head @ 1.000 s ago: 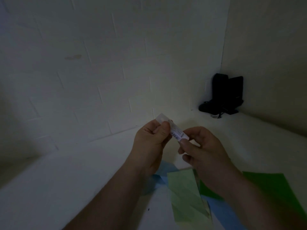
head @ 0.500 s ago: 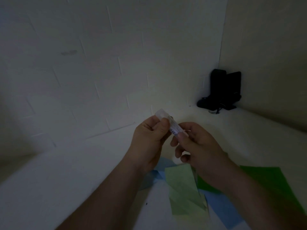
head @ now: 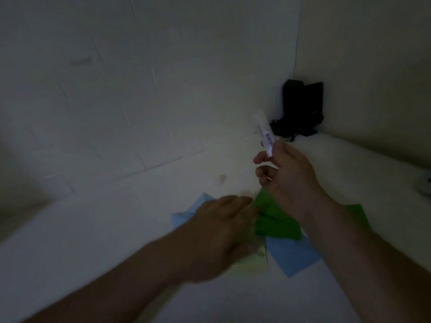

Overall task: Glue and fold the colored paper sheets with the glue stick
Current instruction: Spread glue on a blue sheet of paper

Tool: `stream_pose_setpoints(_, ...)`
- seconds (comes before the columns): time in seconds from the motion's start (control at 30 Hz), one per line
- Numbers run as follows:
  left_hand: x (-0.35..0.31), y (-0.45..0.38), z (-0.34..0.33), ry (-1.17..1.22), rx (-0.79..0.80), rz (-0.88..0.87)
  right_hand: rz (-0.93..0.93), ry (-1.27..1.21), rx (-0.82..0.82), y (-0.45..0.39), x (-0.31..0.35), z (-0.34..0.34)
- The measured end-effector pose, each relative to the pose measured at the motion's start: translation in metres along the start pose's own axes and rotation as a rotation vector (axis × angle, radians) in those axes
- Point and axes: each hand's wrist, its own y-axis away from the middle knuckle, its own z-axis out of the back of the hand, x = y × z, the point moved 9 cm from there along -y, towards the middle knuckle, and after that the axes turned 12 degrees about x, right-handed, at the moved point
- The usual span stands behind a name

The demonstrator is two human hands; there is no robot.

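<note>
Right hand (head: 289,180) is raised above the table (head: 93,241), our fingers curled round the lower end of the glue stick (head: 264,134), which points up and away toward the corner. Whether its cap is on or off we cannot tell; the upper end looks clear and blurred.

Left hand (head: 219,231) is low over the papers, blurred by motion, fingers stretched forward with the tips at the edge of the green sheet (head: 272,220). We cannot tell whether it pinches anything or only touches.

From this single head view, the green sheet lies creased between our two hands, partly under the right wrist. A blue sheet (head: 293,255) lies beneath it, showing on both sides, and a pale yellow-green sheet (head: 254,259) peeks out under the left hand. A dark object (head: 300,108) sits in the far corner, well apart.

We judge the step to be readying a sheet for gluing: stick in hand, paper being picked or arranged. Next calls for holding the green sheet flat with the left hand, then bringing the stick's tip down onto it.
</note>
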Motion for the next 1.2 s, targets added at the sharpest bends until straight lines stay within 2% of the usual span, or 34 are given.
stream_pose_setpoints(0.1,-0.016,-0.003,-0.05,0.079,0.319,0.191,0.018,0.014,0.013,0.001,0.003,-0.005)
stream_pose_setpoints(0.17,-0.023,-0.014,-0.055,0.111,0.353,0.23,0.028,0.027,0.019,0.001,0.005,-0.005)
stream_pose_setpoints(0.37,-0.025,-0.059,-0.054,0.149,0.307,0.229,0.049,0.062,0.006,0.002,0.01,0.001)
stream_pose_setpoints(0.47,-0.025,-0.074,-0.044,0.253,0.253,0.16,0.04,0.084,-0.003,0.002,0.009,0.001)
stream_pose_setpoints(0.53,-0.02,-0.072,-0.027,0.408,0.158,0.025,0.042,0.074,-0.006,0.002,0.008,0.0)
stream_pose_setpoints(0.6,0.003,-0.053,-0.002,0.518,-0.015,-0.058,0.057,0.033,0.002,0.003,0.009,-0.002)
stream_pose_setpoints(0.67,0.043,-0.024,0.017,0.533,-0.172,-0.003,0.053,-0.013,0.02,0.004,0.009,-0.006)
stream_pose_setpoints(0.73,0.081,0.004,0.026,0.423,-0.272,0.078,-0.027,-0.083,0.047,0.008,-0.001,-0.016)
stream_pose_setpoints(0.83,0.123,0.029,0.004,0.28,-0.132,0.215,-0.332,-0.133,0.158,0.022,-0.036,-0.043)
stream_pose_setpoints(0.93,0.153,0.046,-0.02,0.259,-0.003,0.305,-0.588,-0.013,0.319,0.042,-0.066,-0.06)
stream_pose_setpoints(1.07,0.174,0.059,-0.023,0.381,0.039,0.361,-0.582,0.095,0.311,0.037,-0.061,-0.043)
stream_pose_setpoints(1.2,0.179,0.058,-0.018,0.387,-0.093,0.363,-0.416,0.253,0.204,0.019,-0.032,-0.016)
